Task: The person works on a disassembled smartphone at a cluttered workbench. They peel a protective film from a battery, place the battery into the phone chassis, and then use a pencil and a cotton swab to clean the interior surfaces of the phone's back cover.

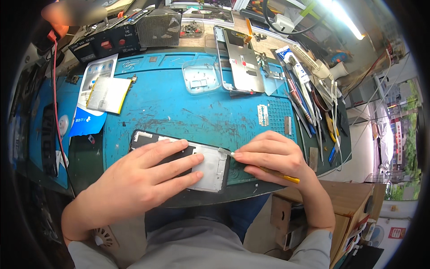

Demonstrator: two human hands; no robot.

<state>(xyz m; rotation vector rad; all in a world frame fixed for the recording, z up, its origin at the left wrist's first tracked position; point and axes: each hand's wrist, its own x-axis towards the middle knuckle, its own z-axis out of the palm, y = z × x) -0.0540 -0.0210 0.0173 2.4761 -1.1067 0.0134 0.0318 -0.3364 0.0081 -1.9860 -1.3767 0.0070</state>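
A phone's mid-frame, dark-rimmed with a silver metal plate inside, lies flat near the mat's front edge. My left hand is spread over it, fingers stretched out and pressing on its surface. A slim hobby knife with a yellow handle is pinched in my right hand. Its small pale blade touches or hovers just over the frame's upper right corner; which of the two I cannot tell. My left palm and fingers hide much of the frame's left part.
The blue work mat is scratched. Behind stand a clear tray of small parts and another opened phone. A battery lies on the left. Tweezers and pens crowd the right side, near a razor blade.
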